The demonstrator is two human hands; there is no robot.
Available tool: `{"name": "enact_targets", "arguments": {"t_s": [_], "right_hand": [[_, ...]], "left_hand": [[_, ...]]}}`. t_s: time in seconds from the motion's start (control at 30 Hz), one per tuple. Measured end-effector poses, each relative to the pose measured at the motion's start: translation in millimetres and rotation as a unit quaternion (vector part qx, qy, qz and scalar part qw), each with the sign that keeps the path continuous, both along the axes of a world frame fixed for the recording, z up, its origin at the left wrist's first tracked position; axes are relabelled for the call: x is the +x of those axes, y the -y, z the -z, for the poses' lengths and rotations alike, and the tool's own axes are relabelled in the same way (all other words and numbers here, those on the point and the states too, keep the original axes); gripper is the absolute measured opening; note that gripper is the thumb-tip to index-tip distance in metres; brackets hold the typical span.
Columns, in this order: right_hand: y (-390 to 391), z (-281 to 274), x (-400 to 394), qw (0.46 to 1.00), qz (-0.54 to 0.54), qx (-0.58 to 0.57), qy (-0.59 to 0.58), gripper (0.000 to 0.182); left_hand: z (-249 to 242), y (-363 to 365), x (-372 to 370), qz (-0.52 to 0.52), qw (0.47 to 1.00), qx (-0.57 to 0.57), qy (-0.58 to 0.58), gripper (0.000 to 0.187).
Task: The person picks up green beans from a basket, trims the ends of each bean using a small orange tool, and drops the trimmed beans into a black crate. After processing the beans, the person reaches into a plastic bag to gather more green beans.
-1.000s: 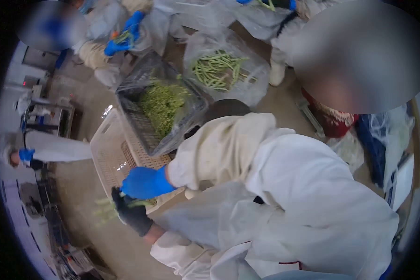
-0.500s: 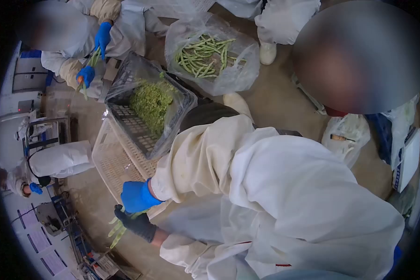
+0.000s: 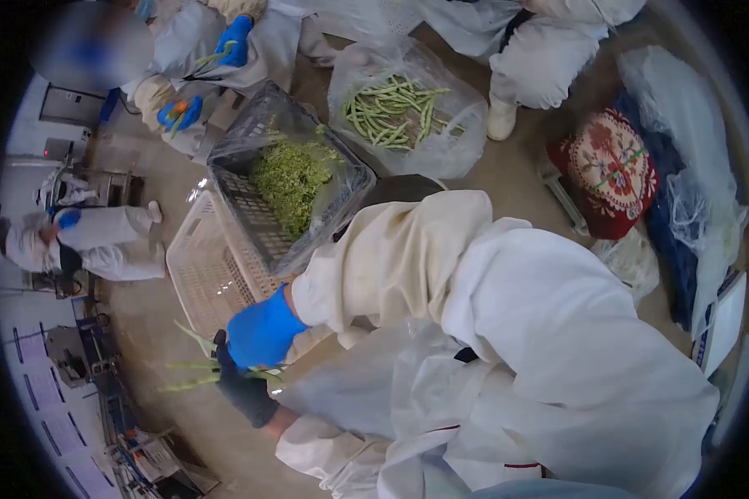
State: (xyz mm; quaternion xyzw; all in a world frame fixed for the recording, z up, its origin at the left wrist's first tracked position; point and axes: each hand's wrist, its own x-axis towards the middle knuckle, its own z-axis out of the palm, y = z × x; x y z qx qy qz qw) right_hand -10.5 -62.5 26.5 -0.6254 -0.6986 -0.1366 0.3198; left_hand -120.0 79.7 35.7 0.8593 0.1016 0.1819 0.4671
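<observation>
My left hand, in a dark glove, is closed around a few green beans. The bean ends stick out to the left past its fingers, and one points up and left. Directly against it, my right hand in a blue glove lies over the left hand's fingertips and the beans. Its fingers are curled, and what they grip is hidden. Just above both hands stands a cream plastic basket. A black crate with a clear liner rests on its upper part, heaped with small green trimmings.
A clear bag holding many green beans lies on the floor. Across from me, a co-worker's blue-gloved hands hold beans. Another person stands at far left. A red floral cushion-like thing and plastic bags are at right.
The view has shifted, so the crate and bean bag appear farther right. My right hand now covers more of my left, and the held beans point left rather than down-left.
</observation>
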Motion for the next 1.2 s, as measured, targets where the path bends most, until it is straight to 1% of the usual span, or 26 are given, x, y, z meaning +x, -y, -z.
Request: {"name": "enact_targets", "arguments": {"t_s": [0.03,0.07,0.1,0.2,0.23,0.27,0.3,0.33,0.37,0.4,0.47,0.57,0.67,0.7,0.73,0.8,0.83,0.87,0.9,0.93,0.97,1.0,1.03,1.1,1.2], "right_hand": [[8.3,-1.8,10.4,0.997,0.023,-0.03,-0.065,0.019],[13.9,-4.3,24.2,0.993,0.081,-0.03,-0.079,0.018],[17.3,-6.1,39.6,0.986,0.136,-0.03,-0.091,0.018],[24.2,16.8,113.5,0.944,0.266,0.093,-0.17,0.011],[39.3,4.3,129.4,0.923,0.333,0.012,-0.192,0.012],[46.7,4.5,148.7,0.904,0.343,0.008,-0.255,0.013],[58.0,0.9,162.7,0.903,0.388,-0.024,-0.184,0.018],[74.1,2.9,161.7,0.919,0.345,0.056,-0.182,0.032],[82.1,-8.1,154.2,0.913,0.395,-0.014,-0.097,0.047],[81.1,10.2,159.5,0.896,0.441,-0.008,-0.047,0.05],[75.8,23.6,149.5,0.886,0.464,0.0,0.006,0.038],[68.7,2.7,138.0,0.875,0.466,-0.134,-0.016,0.041],[66.4,7.3,123.3,0.921,0.388,0.011,0.016,0.037],[66.1,12.3,122.0,0.924,0.381,-0.003,-0.01,0.036],[64.2,19.8,121.2,0.927,0.373,-0.018,-0.036,0.035],[58.7,19.9,117.8,0.93,0.355,-0.054,-0.078,0.034],[57.0,19.9,115.6,0.93,0.348,-0.075,-0.094,0.033],[55.9,17.8,113.2,0.928,0.342,-0.095,-0.109,0.033],[55.7,12.2,110.2,0.917,0.355,-0.092,-0.155,0.033],[58.6,6.4,108.3,0.903,0.368,-0.091,-0.202,0.033],[62.7,-2.2,107.2,0.886,0.381,-0.09,-0.249,0.033],[70.3,-17.5,116.2,0.833,0.482,-0.177,-0.207,0.033],[81.9,-28.6,131.0,0.76,0.572,-0.262,-0.161,0.035],[128.6,-18.1,160.9,0.75,0.607,-0.233,-0.123,0.038],[151.0,3.3,185.9,0.782,0.573,-0.224,-0.097,0.036]], "left_hand": [[-2.7,-0.1,-0.4,-0.023,0.985,-0.172,-0.017,0.044],[-7.0,2.5,-0.7,-0.045,0.939,-0.34,-0.029,0.04],[-18.1,12.7,-0.5,-0.031,0.952,-0.293,-0.085,0.034],[-22.9,29.6,-3.9,-0.022,0.968,-0.218,-0.12,0.033],[-23.1,31.3,-4.7,-0.015,0.966,-0.238,-0.103,0.032],[-23.2,30.4,-5.6,-0.015,0.963,-0.255,-0.083,0.032],[-24.5,29.6,-6.2,-0.008,0.961,-0.266,-0.067,0.031],[-25.9,28.1,-6.8,-0.003,0.96,-0.276,-0.049,0.03],[-28.4,25.1,-6.8,-0.012,0.955,-0.292,-0.058,0.031],[-30.4,21.9,-6.4,-0.015,0.948,-0.309,-0.069,0.031],[-31.6,15.9,-9.5,0.008,0.957,-0.276,-0.084,0.031],[-24.5,14.3,-7.7,0.022,0.955,-0.294,-0.041,0.031],[-13.2,3.4,3.2,-0.069,0.944,-0.317,0.052,0.033],[1.2,-16.8,10.7,-0.107,0.897,-0.421,0.08,0.027],[24.7,-44.9,17.3,-0.155,0.849,-0.498,0.079,0.02],[26.3,-48.8,19.3,-0.172,0.789,-0.583,0.096,0.016],[30.1,-46.2,18.9,-0.171,0.806,-0.561,0.078,0.019],[22.6,-32.6,19.5,-0.168,0.823,-0.539,0.059,0.021],[18.1,-22.1,18.9,-0.132,0.844,-0.516,0.056,0.025],[14.4,-14.8,19.7,-0.091,0.854,-0.512,0.037,0.03],[2.0,-2.4,18.7,-0.071,0.878,-0.474,0.021,0.03],[-6.3,6.7,17.7,-0.05,0.899,-0.436,0.003,0.031],[-3.5,7.3,18.5,-0.028,0.905,-0.424,0.004,0.03],[3.7,9.4,19.2,0.016,0.915,-0.403,0.007,0.03],[-5.7,24.6,21.0,0.029,0.914,-0.406,-0.005,0.025]]}}
